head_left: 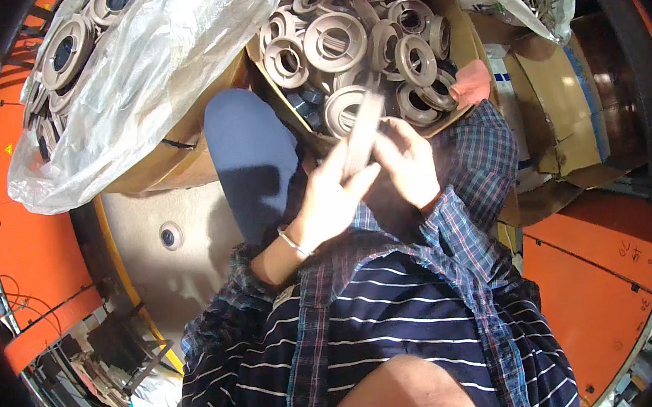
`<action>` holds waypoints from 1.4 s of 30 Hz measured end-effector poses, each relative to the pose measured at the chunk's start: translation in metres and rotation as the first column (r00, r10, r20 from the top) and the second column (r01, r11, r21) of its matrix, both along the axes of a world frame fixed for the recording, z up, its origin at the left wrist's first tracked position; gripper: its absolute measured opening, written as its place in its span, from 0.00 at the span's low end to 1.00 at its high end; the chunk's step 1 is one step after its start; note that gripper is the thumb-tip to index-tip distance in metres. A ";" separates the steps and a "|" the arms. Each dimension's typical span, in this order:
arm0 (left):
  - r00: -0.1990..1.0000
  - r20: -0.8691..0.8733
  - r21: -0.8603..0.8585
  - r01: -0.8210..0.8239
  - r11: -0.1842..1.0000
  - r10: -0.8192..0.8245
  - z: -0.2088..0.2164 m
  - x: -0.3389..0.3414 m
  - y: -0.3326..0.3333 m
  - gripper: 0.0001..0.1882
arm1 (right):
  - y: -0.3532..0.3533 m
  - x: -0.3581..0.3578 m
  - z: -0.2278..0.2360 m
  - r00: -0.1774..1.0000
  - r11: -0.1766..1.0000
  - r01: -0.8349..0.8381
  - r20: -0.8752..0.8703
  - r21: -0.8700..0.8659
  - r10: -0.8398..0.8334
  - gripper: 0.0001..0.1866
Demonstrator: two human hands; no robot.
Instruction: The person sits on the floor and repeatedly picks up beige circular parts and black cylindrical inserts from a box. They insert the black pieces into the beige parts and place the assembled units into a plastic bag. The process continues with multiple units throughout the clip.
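While left fingers (361, 182) clamp a pale piece (364, 135) near the carton rim (470, 40), whether right fingers (393, 148) grip is unclear

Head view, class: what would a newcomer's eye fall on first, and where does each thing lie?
First, probably the heap of ring-shaped parts in the cardboard box at top centre. Just below, the left hand grips a blurred, pale piece, the right hand close beside it. Bright orange panels flank the scene, and a translucent plastic sheet drapes the upper left.
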State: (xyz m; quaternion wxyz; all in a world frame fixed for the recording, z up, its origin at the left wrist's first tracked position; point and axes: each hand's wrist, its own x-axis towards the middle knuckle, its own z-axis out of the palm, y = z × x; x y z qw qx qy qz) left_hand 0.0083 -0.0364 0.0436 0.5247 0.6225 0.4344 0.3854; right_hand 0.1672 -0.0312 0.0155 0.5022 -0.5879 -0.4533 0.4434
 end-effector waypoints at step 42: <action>0.992 -0.114 0.410 0.100 0.907 -0.058 0.083 -0.103 0.034 0.36 | 0.050 -0.044 0.087 0.780 0.809 -0.587 -0.241 0.039 0.578 0.22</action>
